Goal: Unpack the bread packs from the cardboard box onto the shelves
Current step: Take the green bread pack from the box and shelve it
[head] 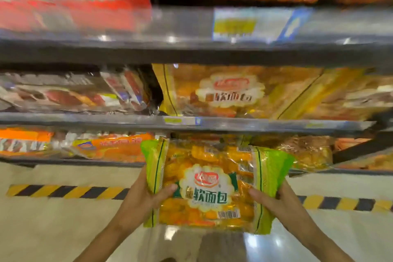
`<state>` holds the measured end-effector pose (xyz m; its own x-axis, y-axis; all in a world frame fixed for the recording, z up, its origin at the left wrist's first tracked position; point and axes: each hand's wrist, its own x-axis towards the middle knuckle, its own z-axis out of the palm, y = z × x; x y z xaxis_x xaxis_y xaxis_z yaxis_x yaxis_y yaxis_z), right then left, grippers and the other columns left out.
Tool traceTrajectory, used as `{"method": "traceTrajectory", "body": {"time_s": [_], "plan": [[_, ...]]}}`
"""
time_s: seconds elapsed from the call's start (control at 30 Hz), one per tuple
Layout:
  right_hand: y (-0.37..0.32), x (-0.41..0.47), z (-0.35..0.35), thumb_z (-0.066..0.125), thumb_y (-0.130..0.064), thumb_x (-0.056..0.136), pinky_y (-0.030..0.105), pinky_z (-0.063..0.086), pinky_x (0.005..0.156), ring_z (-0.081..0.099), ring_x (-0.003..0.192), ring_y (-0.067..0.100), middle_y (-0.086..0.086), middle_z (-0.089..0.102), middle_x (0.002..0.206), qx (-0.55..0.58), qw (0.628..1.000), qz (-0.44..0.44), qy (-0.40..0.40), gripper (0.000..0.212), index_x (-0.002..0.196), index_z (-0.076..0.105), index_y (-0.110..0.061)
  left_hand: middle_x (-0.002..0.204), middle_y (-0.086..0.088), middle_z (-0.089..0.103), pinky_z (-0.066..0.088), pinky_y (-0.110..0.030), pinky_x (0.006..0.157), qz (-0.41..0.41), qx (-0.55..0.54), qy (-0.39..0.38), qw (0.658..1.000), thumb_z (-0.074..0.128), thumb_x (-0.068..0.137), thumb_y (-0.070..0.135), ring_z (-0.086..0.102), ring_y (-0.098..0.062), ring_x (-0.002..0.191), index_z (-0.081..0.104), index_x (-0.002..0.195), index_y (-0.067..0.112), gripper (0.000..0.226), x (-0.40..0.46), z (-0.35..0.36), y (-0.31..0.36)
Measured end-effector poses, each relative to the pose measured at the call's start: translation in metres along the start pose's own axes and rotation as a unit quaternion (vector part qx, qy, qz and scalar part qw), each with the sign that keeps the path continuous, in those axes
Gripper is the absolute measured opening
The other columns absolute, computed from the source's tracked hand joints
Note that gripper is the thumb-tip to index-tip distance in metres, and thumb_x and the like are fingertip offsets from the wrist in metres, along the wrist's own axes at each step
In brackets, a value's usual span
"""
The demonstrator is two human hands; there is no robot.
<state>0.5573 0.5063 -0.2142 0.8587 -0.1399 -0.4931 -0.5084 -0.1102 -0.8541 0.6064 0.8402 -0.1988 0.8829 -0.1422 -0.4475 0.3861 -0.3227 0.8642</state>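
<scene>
The green-edged bread pack [209,185] bears "软面包" in dark characters on its scalloped white label; the red brand logo above is too blurred to read. The yellow pack [231,91] on the middle shelf carries the same "软面包". Shelf price tags [251,24] are unreadable.

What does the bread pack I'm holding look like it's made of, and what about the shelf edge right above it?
The bread pack looks like thin, glossy plastic film: clear in the middle so the rolls show, printed green at both ends, crinkled where the left hand and right hand grip it. The shelf edge seems to be grey painted metal with a shiny clear strip for price labels, though blur leaves this uncertain.
</scene>
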Motion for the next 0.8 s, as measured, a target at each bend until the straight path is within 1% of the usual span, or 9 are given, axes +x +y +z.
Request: {"method": "traceTrajectory", "body": {"time_s": [0.07, 0.13, 0.2, 0.3, 0.37, 0.43, 0.6, 0.67, 0.8], "plan": [[0.027, 0.029, 0.006, 0.079, -0.030, 0.077, 0.026, 0.062, 0.082, 0.075, 0.102, 0.011, -0.011, 0.079, 0.110, -0.019, 1.000, -0.023, 0.001, 0.057, 0.130, 0.060, -0.026, 0.121, 0.034, 0.069, 0.056, -0.021, 0.096, 0.027, 0.014, 0.012, 0.999, 0.080, 0.086, 0.032, 0.065, 0.010, 0.113, 0.050, 0.138, 0.043, 0.061, 0.027, 0.008, -0.028], [0.049, 0.055, 0.011, 0.079, -0.031, 0.077, 0.024, 0.061, 0.076, 0.076, 0.100, 0.015, -0.006, 0.080, 0.107, -0.028, 0.999, -0.041, 0.009, 0.053, 0.126, 0.064, -0.019, 0.109, 0.046, 0.066, 0.052, -0.006, 0.085, 0.053, 0.018, 0.031, 0.998, 0.078, 0.089, 0.023, 0.063, 0.021, 0.103, 0.048, 0.129, 0.046, 0.055, 0.049, 0.017, -0.048], [0.065, 0.077, 0.015, 0.081, -0.036, 0.076, 0.023, 0.059, 0.074, 0.076, 0.099, 0.013, -0.004, 0.080, 0.106, -0.032, 0.997, -0.059, 0.025, 0.057, 0.125, 0.063, -0.015, 0.109, 0.047, 0.065, 0.050, -0.002, 0.081, 0.085, 0.020, 0.050, 0.995, 0.078, 0.088, 0.020, 0.062, 0.022, 0.103, 0.045, 0.129, 0.048, 0.059, 0.070, 0.023, -0.063], [0.075, 0.101, 0.019, 0.079, -0.032, 0.080, 0.013, 0.056, 0.073, 0.075, 0.095, 0.004, -0.010, 0.079, 0.104, -0.034, 0.993, -0.102, 0.046, 0.051, 0.125, 0.062, -0.014, 0.130, 0.036, 0.063, 0.049, -0.008, 0.094, 0.134, 0.007, 0.062, 0.989, 0.079, 0.087, 0.024, 0.058, 0.013, 0.123, 0.042, 0.145, 0.039, 0.070, 0.096, 0.027, -0.086], [0.076, 0.109, 0.021, 0.078, -0.028, 0.083, 0.011, 0.055, 0.073, 0.074, 0.098, 0.003, -0.013, 0.078, 0.108, -0.039, 0.989, -0.133, 0.052, 0.049, 0.128, 0.062, -0.018, 0.142, 0.028, 0.059, 0.046, -0.023, 0.111, 0.178, 0.009, 0.075, 0.981, 0.083, 0.085, 0.034, 0.052, 0.005, 0.135, 0.038, 0.152, 0.034, 0.081, 0.105, 0.028, -0.092], [0.075, 0.113, 0.019, 0.078, -0.027, 0.082, 0.010, 0.055, 0.073, 0.073, 0.099, 0.002, -0.016, 0.078, 0.107, -0.034, 0.985, -0.158, 0.062, 0.047, 0.127, 0.062, -0.020, 0.147, 0.024, 0.056, 0.043, -0.037, 0.116, 0.213, 0.017, 0.085, 0.973, 0.084, 0.084, 0.042, 0.050, 0.001, 0.139, 0.034, 0.156, 0.033, 0.088, 0.111, 0.029, -0.091], [0.060, 0.126, 0.015, 0.078, -0.020, 0.082, 0.019, 0.060, 0.072, 0.075, 0.102, 0.011, -0.005, 0.079, 0.112, 0.006, 0.971, -0.217, 0.095, 0.047, 0.127, 0.064, -0.015, 0.129, 0.025, 0.065, 0.050, -0.018, 0.100, 0.260, -0.007, 0.121, 0.958, 0.080, 0.085, 0.024, 0.061, 0.005, 0.122, 0.037, 0.151, 0.032, 0.079, 0.126, 0.035, -0.079], [0.055, 0.127, 0.017, 0.077, -0.012, 0.085, 0.022, 0.061, 0.080, 0.074, 0.105, 0.011, -0.005, 0.077, 0.116, 0.023, 0.971, -0.224, 0.082, 0.042, 0.124, 0.064, -0.021, 0.125, 0.028, 0.067, 0.051, -0.013, 0.096, 0.262, -0.009, 0.119, 0.958, 0.079, 0.087, 0.018, 0.064, 0.006, 0.118, 0.037, 0.149, 0.031, 0.076, 0.130, 0.039, -0.073], [0.055, 0.128, 0.020, 0.078, -0.019, 0.085, 0.027, 0.062, 0.087, 0.072, 0.111, 0.010, -0.007, 0.075, 0.122, 0.031, 0.971, -0.224, 0.082, 0.051, 0.131, 0.059, -0.024, 0.129, 0.014, 0.069, 0.054, -0.024, 0.101, 0.265, -0.021, 0.115, 0.957, 0.078, 0.086, 0.023, 0.067, -0.004, 0.119, 0.037, 0.151, 0.025, 0.076, 0.133, 0.042, -0.072]]}}
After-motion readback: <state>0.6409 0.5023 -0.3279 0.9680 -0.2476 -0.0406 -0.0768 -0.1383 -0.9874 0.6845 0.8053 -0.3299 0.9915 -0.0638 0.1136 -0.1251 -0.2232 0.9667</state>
